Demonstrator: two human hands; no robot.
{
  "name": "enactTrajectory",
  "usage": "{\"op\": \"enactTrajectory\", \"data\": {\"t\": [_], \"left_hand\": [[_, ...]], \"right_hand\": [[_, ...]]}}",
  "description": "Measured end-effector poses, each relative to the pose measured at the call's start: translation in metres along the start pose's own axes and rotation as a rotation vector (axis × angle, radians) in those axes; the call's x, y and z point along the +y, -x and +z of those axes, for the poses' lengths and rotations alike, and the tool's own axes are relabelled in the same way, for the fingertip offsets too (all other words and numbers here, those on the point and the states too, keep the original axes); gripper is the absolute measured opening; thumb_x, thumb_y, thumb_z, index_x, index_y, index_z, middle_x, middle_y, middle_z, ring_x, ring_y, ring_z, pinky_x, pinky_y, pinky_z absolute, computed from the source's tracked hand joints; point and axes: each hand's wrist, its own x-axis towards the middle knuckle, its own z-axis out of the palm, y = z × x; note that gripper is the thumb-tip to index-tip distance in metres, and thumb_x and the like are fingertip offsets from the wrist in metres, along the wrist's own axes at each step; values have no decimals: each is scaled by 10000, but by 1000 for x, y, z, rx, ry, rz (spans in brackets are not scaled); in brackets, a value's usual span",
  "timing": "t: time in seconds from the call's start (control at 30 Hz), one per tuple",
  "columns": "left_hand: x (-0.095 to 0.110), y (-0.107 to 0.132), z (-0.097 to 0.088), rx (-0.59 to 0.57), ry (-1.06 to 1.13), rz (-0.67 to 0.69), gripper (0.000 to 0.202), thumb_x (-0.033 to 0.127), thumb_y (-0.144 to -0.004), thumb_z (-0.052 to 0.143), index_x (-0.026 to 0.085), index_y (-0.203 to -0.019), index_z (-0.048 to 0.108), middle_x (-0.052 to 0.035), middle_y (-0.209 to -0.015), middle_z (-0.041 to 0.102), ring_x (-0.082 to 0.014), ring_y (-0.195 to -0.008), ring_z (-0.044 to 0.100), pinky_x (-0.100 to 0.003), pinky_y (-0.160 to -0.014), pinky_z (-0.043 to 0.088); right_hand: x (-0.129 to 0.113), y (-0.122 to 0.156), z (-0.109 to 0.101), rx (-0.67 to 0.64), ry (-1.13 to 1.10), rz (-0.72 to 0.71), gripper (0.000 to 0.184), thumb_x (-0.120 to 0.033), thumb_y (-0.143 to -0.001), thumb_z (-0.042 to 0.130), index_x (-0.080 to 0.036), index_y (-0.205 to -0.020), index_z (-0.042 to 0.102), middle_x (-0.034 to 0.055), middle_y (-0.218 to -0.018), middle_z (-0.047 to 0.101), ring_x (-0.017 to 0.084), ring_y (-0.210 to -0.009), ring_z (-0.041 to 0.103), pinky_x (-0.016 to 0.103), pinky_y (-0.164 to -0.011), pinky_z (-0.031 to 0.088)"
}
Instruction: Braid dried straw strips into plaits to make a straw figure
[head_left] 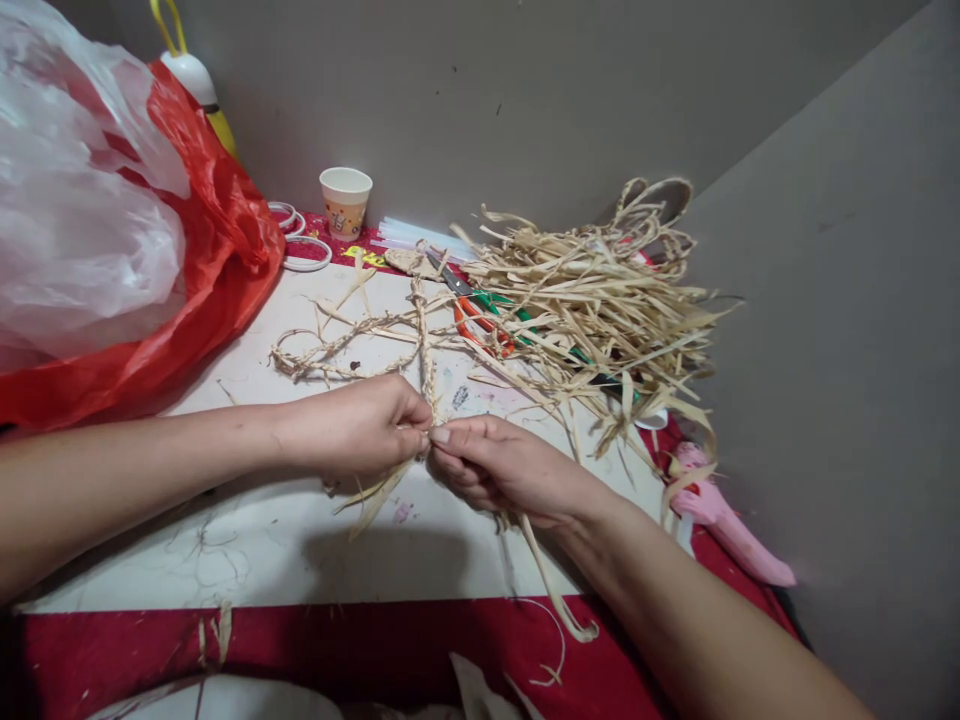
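A thin braid of dry straw-like strips point(424, 345) runs down the middle of the white board point(262, 530) to my hands. My left hand point(371, 425) is closed, pinching the braid's lower end between thumb and fingers. Against it, my right hand point(499, 460) is closed too, its thumb and forefinger pinching the strips at the same spot. Loose strip ends stick out below both hands, and one long curled strip point(551, 585) hangs beneath the right wrist. More of the braid point(322, 355) loops off to the left on the board. The exact grip point is partly covered by my fingers.
A heap of dry strips point(600, 300) lies at the right, with orange-handled scissors point(469, 310) at its edge. A paper cup point(346, 203), white rings point(307, 254) and a red plastic bag point(217, 250) stand behind and left. A pink object point(727, 520) lies by the right wall.
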Motion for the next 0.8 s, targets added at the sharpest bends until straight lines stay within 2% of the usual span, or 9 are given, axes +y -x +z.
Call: {"op": "enactTrajectory", "data": {"t": [0.1, 0.3, 0.43, 0.57, 0.67, 0.8], "left_hand": [[3, 0, 2, 46, -105, 0, 226, 213, -781, 447, 184, -565, 386, 71, -467, 300, -62, -439, 280, -205, -434, 202], [8, 1, -5, -9, -348, 18, 206, 191, -775, 413, 183, -569, 419, 50, -497, 382, -83, -481, 340, -222, -482, 249], [14, 3, -5, 80, -542, 10, 221, 218, -779, 418, 181, -573, 486, 21, -525, 472, -102, -495, 375, -245, -505, 262], [15, 8, 6, 107, -570, 16, 267, 234, -812, 374, 188, -671, 597, -16, -577, 571, -120, -490, 428, -248, -490, 279], [12, 14, 20, 92, -653, 74, 278, 214, -828, 361, 177, -770, 630, -33, -587, 601, -137, -463, 459, -255, -455, 278], [12, 23, 38, 77, -870, 105, 234, 102, -754, 423, 128, -870, 624, -39, -562, 588, -173, -447, 511, -269, -422, 280]], "right_hand": [[2, -1, 5, 88, 21, -8, 401, -424, -809, 544, -187, -523, 393, -90, -414, 297, 35, -326, 182, 201, -328, 118], [6, -1, 9, 227, 187, -27, 303, -287, -781, 486, -189, -502, 415, -87, -386, 308, 40, -321, 208, 201, -329, 129], [8, -1, 10, 270, 208, -23, 272, -270, -756, 485, -185, -501, 442, -90, -374, 309, 38, -313, 205, 197, -324, 125], [10, -2, 12, 253, 125, -20, 232, -270, -744, 490, -176, -533, 506, -97, -343, 300, 40, -298, 184, 198, -318, 108], [10, -1, 15, 229, 6, -35, 285, -275, -747, 504, -189, -489, 420, -90, -356, 312, 35, -311, 195, 190, -325, 133], [8, 1, 20, 226, -71, -26, 374, -316, -778, 527, -193, -473, 350, -87, -372, 294, 29, -335, 193, 177, -341, 162]]}}
